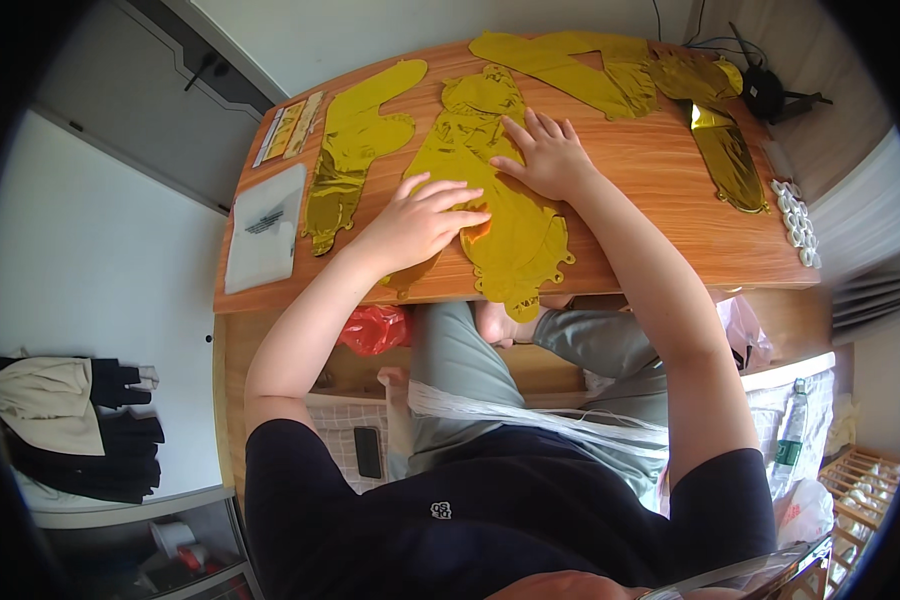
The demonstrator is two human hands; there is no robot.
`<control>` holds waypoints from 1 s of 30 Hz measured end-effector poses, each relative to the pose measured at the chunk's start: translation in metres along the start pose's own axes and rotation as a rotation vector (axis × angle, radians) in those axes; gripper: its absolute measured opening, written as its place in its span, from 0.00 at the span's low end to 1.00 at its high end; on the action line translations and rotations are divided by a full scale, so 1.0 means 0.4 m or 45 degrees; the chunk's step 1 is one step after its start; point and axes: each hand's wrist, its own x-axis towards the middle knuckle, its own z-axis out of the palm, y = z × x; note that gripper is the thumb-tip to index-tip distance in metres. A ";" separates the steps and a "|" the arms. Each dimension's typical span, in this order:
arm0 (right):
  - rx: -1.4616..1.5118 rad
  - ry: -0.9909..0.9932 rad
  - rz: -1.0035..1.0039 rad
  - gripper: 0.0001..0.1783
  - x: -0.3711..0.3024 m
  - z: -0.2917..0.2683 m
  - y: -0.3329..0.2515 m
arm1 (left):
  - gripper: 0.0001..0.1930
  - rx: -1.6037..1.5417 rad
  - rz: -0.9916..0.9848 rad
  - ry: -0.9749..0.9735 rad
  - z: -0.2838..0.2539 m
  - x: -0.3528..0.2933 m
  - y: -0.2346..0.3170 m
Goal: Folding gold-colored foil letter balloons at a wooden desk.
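Both hands are flat on the gold foil balloon (490, 200) lying in the middle of the wooden table (660, 190), a bit above centre of the frame. The balloon is deflated and runs top to bottom, its lower end hanging just over the near table edge.

Left hand (420, 222) sits left of centre, palm down, fingers stretched out and pointing toward the right, pressed on the foil — not gripping anything, just laid flat. The forearm comes up from the lower left, bent at the elbow.

Right hand (545, 155) is a little higher and to the right, also palm down, fingers spread and pointing toward the upper left, resting on the upper part of the same balloon. Nothing pinched or held here either, open and flat. That arm runs down the right side of the frame to the shoulder.

Around them: another flat gold balloon (355, 150) just left of the main one, more gold foil pieces (590, 70) along the top edge, a narrow gold one (725, 155) at upper right, a clear plastic bag (265, 225) at the table's left end, and a red bag (375, 328) under the table — near the person's knee
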 end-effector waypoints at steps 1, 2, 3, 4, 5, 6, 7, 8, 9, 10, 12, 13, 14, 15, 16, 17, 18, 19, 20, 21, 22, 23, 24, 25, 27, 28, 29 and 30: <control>0.016 0.005 0.002 0.49 -0.001 0.001 -0.001 | 0.22 -0.012 0.030 0.016 0.002 0.003 0.000; 0.032 0.011 0.004 0.49 -0.002 0.002 0.000 | 0.21 -0.025 0.060 0.033 0.004 0.008 -0.001; 0.029 0.015 0.007 0.49 -0.002 0.000 -0.001 | 0.21 -0.023 0.064 0.036 0.005 0.011 -0.002; 0.025 0.004 0.004 0.49 -0.003 -0.001 -0.001 | 0.20 -0.045 0.081 0.046 0.006 0.015 -0.003; 0.021 -0.007 0.001 0.49 -0.003 -0.003 0.000 | 0.19 -0.067 0.098 0.055 0.008 0.020 -0.005; 0.020 -0.004 0.000 0.49 -0.003 -0.004 -0.002 | 0.19 -0.064 0.098 0.058 0.010 0.024 -0.008; 0.030 0.002 -0.001 0.49 -0.004 -0.004 -0.004 | 0.16 -0.093 0.111 0.075 0.013 0.030 -0.013; 0.041 0.008 -0.003 0.49 -0.004 -0.005 -0.006 | 0.14 -0.122 0.123 0.093 0.015 0.037 -0.018; 0.039 0.009 -0.004 0.49 -0.004 -0.004 -0.005 | 0.14 -0.121 0.123 0.095 0.014 0.049 -0.019; 0.026 0.008 -0.004 0.49 -0.003 -0.004 -0.002 | 0.11 -0.159 0.154 0.072 0.013 0.063 -0.020; 0.011 0.007 -0.006 0.49 -0.002 -0.004 0.000 | 0.09 -0.195 0.184 0.050 0.011 0.089 -0.018; 0.014 -0.018 0.000 0.49 -0.001 -0.005 0.000 | 0.08 -0.205 0.230 0.033 0.010 0.102 -0.016; 0.017 -0.042 0.006 0.50 -0.001 -0.006 0.001 | 0.07 -0.214 0.275 0.015 0.009 0.111 -0.013; 0.016 -0.039 0.007 0.50 0.000 -0.007 0.001 | 0.07 -0.211 0.278 0.016 0.010 0.117 -0.010; 0.013 -0.043 0.002 0.50 0.000 -0.006 0.000 | 0.07 -0.213 0.303 0.003 0.011 0.123 -0.008; 0.009 -0.047 -0.002 0.50 0.001 -0.006 -0.002 | 0.07 -0.214 0.328 -0.010 0.011 0.127 -0.007; 0.009 -0.044 0.003 0.50 0.002 -0.003 -0.001 | 0.07 -0.213 0.333 -0.011 0.014 0.130 -0.005; 0.013 -0.039 0.000 0.50 0.003 -0.001 -0.002 | 0.09 -0.217 0.325 0.046 0.019 0.129 0.001; 0.018 -0.034 -0.002 0.50 0.003 0.002 0.000 | 0.13 -0.221 0.316 0.103 0.024 0.128 0.007; 0.016 -0.032 0.003 0.50 0.003 0.006 0.007 | 0.13 -0.222 0.321 0.103 0.031 0.127 0.015; 0.016 -0.018 -0.014 0.50 0.004 0.010 0.014 | 0.18 -0.248 0.248 0.235 0.039 0.126 0.023; 0.015 -0.004 -0.030 0.50 0.004 0.014 0.022 | 0.23 -0.274 0.173 0.366 0.046 0.126 0.030; 0.019 -0.004 -0.035 0.50 0.004 0.010 0.014 | 0.29 -0.204 0.099 0.375 0.054 0.113 0.030; 0.030 -0.009 -0.025 0.50 0.004 0.007 0.005 | 0.29 -0.201 0.094 0.372 0.062 0.101 0.030; 0.040 -0.015 -0.011 0.50 0.004 0.003 0.001 | 0.28 -0.282 -0.096 0.364 0.066 0.089 0.038; 0.039 -0.019 -0.009 0.50 0.002 0.003 0.005 | 0.28 -0.285 -0.092 0.363 0.058 0.089 0.042; 0.039 -0.022 -0.006 0.51 0.001 0.003 0.009 | 0.27 -0.203 -0.092 0.260 0.049 0.089 0.043; 0.041 -0.022 -0.007 0.51 0.001 0.003 0.007 | 0.27 -0.116 -0.096 0.158 0.037 0.086 0.045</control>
